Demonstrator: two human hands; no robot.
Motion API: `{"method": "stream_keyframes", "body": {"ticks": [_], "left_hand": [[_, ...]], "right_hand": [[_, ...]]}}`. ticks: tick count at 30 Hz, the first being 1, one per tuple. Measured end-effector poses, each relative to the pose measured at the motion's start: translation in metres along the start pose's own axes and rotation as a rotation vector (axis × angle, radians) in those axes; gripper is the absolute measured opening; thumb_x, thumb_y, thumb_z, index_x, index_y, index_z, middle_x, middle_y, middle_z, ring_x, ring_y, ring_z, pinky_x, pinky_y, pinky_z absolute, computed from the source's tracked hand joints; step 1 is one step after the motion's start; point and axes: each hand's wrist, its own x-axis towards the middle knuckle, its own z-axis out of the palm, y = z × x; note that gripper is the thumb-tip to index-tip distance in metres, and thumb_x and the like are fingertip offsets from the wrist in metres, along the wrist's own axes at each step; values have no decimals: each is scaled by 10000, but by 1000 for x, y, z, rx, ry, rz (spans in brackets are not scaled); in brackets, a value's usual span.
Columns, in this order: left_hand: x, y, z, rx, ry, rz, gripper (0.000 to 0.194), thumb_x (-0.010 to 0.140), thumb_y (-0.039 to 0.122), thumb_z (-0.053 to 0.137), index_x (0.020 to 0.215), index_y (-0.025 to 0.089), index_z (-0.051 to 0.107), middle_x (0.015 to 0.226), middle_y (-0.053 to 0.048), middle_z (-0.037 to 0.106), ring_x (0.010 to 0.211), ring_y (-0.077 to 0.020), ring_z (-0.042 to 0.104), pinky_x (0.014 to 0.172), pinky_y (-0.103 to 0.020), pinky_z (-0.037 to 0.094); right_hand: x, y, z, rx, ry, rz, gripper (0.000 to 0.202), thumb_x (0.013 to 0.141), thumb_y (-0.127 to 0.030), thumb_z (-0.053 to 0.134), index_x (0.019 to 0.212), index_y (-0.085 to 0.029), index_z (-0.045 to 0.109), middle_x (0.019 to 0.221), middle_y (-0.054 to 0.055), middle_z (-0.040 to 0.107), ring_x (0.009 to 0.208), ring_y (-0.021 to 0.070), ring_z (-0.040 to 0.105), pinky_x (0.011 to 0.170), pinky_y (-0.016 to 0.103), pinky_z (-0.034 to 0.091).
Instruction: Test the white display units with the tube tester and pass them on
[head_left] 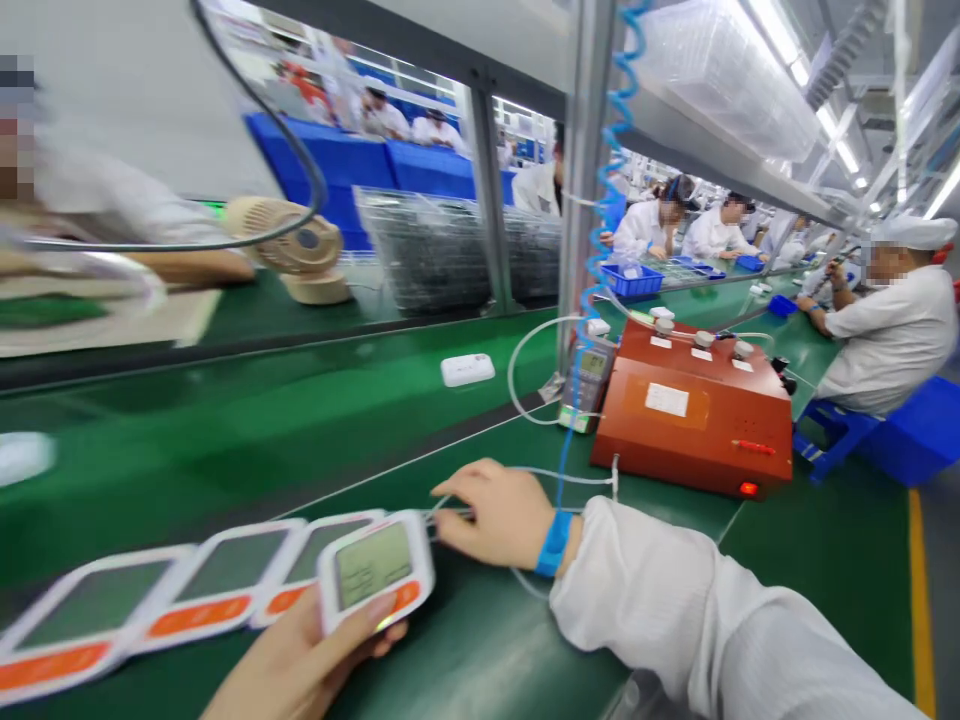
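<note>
My left hand (pixel 330 640) grips a white device with a lit grey display (pixel 375 565) and an orange strip; the thumb lies on its lower edge. Just right of the device, my right hand (pixel 495 510) has thumb and forefinger curved towards it, around a thin clear tube (pixel 555 474); whether the fingertips pinch the tube's end is too small to tell. A blue wristband (pixel 555 543) circles my right wrist. Several similar devices with dark screens, one of them here (pixel 232 570), lie in an overlapping row on the green bench at the left.
An orange-red box (pixel 690 420) with knobs and a lit red switch stands at the right, beside a handheld meter (pixel 586 375). A coiled blue hose (pixel 619 120) hangs by a metal post. A white piece (pixel 467 370) lies on the green belt. People sit beyond.
</note>
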Motion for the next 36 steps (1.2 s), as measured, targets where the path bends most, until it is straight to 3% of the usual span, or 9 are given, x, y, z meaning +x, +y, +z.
{"method": "stream_keyframes", "body": {"ticks": [2, 8, 12, 15, 17, 23, 27, 30, 36], "left_hand": [[-5, 5, -1, 12, 23, 53, 448, 487, 563, 823, 756, 237, 675, 657, -31, 665, 517, -199, 563, 505, -332, 523], [-4, 9, -28, -93, 249, 301, 527, 601, 461, 799, 1014, 183, 625, 778, -22, 654, 578, -151, 561, 512, -261, 480], [13, 12, -76, -185, 660, 440, 611, 709, 439, 688, 1259, 193, 583, 1092, -80, 667, 768, -175, 624, 588, -255, 518], [30, 6, -120, -87, 996, 328, 613, 800, 416, 528, 1334, 115, 555, 1193, -121, 648, 883, -207, 652, 715, -318, 566], [37, -2, -145, 8, 1080, 237, 618, 818, 388, 476, 1332, 53, 557, 1194, -149, 650, 952, -237, 660, 828, -376, 568], [39, -15, -178, 414, 938, 54, 435, 757, 380, 572, 1041, 108, 756, 1058, -176, 706, 1121, -405, 612, 1040, -556, 438], [36, -11, -164, 664, 804, 103, 513, 831, 395, 518, 1219, 110, 694, 1350, -220, 578, 1343, -405, 447, 1163, -564, 272], [35, -11, -145, 1016, 675, 165, 622, 919, 524, 420, 1423, 180, 536, 1502, -229, 425, 1430, -407, 325, 1158, -684, 111], [35, -11, -135, 1389, 419, 134, 730, 875, 686, 439, 1491, 293, 444, 1577, -203, 305, 1460, -460, 225, 1130, -635, 232]], "right_hand": [[-3, 0, -3, -46, -28, 57, 401, 917, -359, 640, 1290, -215, 607, 1275, 62, 617, 1127, 179, 603, 955, 286, 495], [-12, 8, 9, -3, -146, 19, 359, 864, -306, 705, 1192, -168, 658, 1264, 149, 605, 1240, 317, 500, 1027, 496, 433], [-15, 9, 13, -21, -182, -1, 343, 878, -286, 684, 1198, -165, 652, 1294, 155, 586, 1260, 323, 478, 999, 494, 435], [-15, 8, 11, -29, -185, -3, 265, 884, -262, 676, 1129, -160, 664, 1221, 136, 610, 1203, 295, 502, 981, 448, 436], [-14, 8, 11, -26, -188, -4, 157, 881, -250, 679, 1014, -167, 677, 1106, 108, 633, 1121, 266, 533, 945, 405, 442], [-14, 9, 14, 4, -222, -53, 105, 853, -276, 726, 859, -187, 669, 948, 61, 641, 1022, 234, 550, 870, 358, 431], [-15, 8, 13, 29, -262, -130, 177, 837, -290, 757, 978, -208, 686, 1046, 57, 657, 1083, 244, 541, 893, 376, 412], [-14, 7, 13, 60, -313, -214, 127, 836, -266, 761, 928, -216, 691, 1003, 34, 666, 1048, 209, 563, 898, 342, 409], [-12, 7, 16, 93, -330, -273, 68, 837, -230, 741, 888, -214, 698, 945, 22, 671, 995, 193, 576, 875, 316, 416]]}}
